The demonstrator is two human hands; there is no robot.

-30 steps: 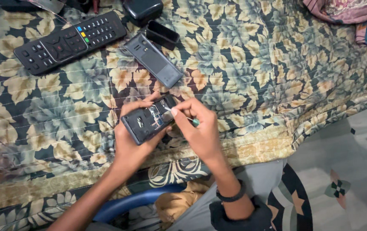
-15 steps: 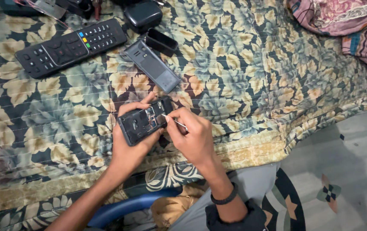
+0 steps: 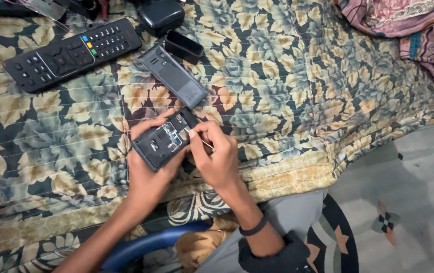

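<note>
The opened phone [image 3: 162, 142], its back off and insides showing, sits over the bed's [image 3: 287, 91] near edge, tilted. The left hand [image 3: 148, 167] cradles it from below, grip clenched around its body. The right hand [image 3: 216, 159] pinches a thin tool [image 3: 205, 145] at the phone's right end, fingertips touching the casing. Just beyond, toward the bed's middle, lies the grey back cover [image 3: 174, 76], a small black tray [image 3: 183, 47] by it. A remote [image 3: 72, 53] lies toward the far left corner. A crumpled cloth [image 3: 409, 25] fills the far right corner.
</note>
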